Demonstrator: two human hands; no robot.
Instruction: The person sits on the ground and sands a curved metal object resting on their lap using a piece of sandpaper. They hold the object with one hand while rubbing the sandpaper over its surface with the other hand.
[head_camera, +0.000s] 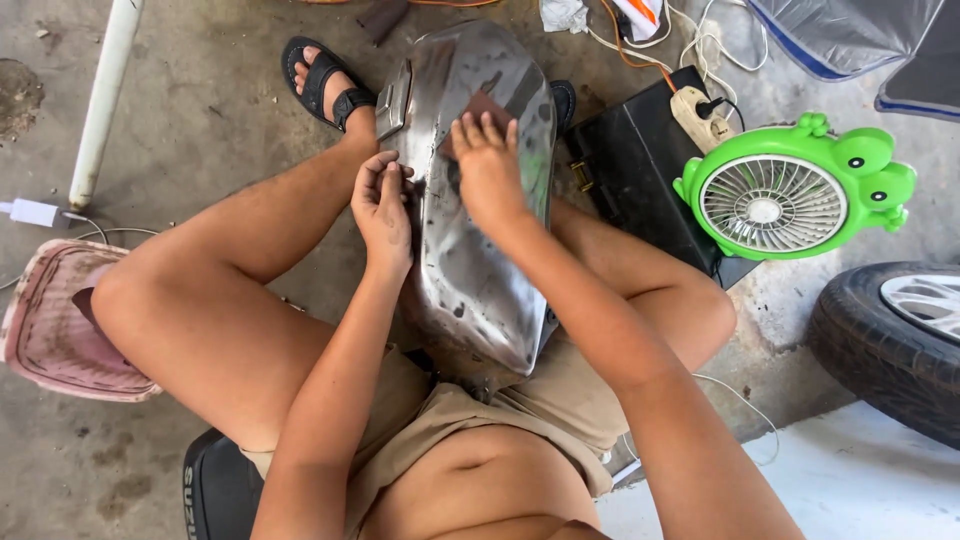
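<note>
A bare-metal motorcycle fuel tank (470, 270) stands between my knees, its far end on the concrete floor by my sandalled foot (325, 80). My right hand (488, 165) lies flat on the tank's upper face, pressing a brownish sheet of sandpaper (487, 105) under the fingers. My left hand (382, 205) grips the tank's left edge with curled fingers, just below the hinged cap fitting (392, 100).
A green frog-shaped fan (790, 190) sits on a black case (640, 165) at the right, beside a power strip (700, 118) with cables. A tyre (890, 340) lies at the far right. A pink plastic stool (60, 320) and white pipe (105, 95) are at the left.
</note>
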